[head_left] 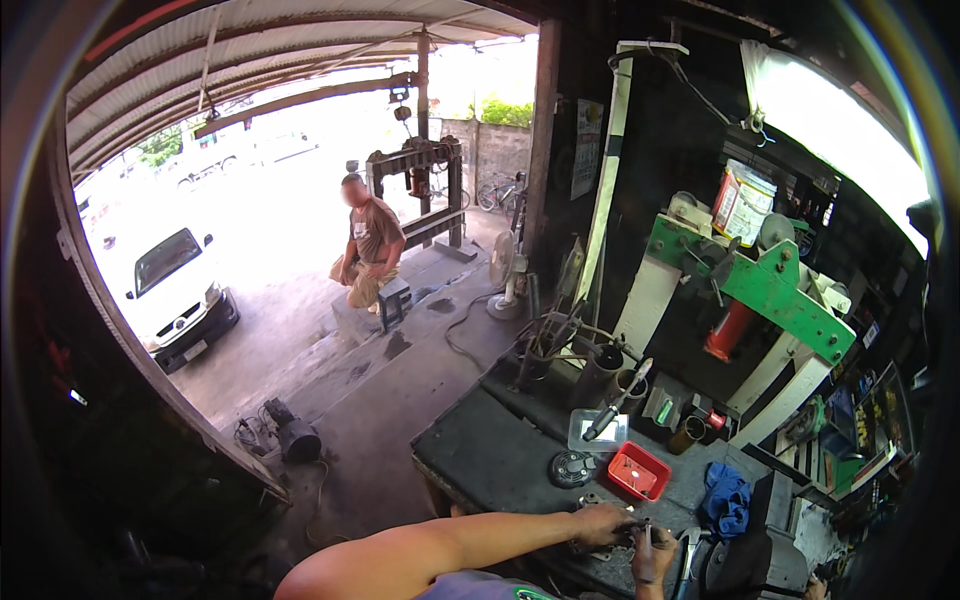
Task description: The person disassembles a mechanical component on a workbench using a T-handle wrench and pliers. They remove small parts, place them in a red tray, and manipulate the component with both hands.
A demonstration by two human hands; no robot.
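Note:
Both of my hands meet over the dark workbench (470,440) at the lower right. My left hand (600,524) reaches in from the left, fingers curled at a small dark piece beside a metal part (598,553). Close against it, my right hand (652,562) is closed, with a thin dark piece showing at its fingertips. What either hand grips is too small and dark to name. Just right of my right hand lies a silver, plier-like tool (690,550). Beyond my hands are a red tray (640,473) with small pieces and a round dark metal part (572,468).
A blue rag (727,498) lies near a dark bench vise (775,535). Behind stand metal cylinders (598,374), a clear container (597,430) and a green press frame (750,285). A seated person (373,240), a fan (503,270) and a white car (180,295) are farther off.

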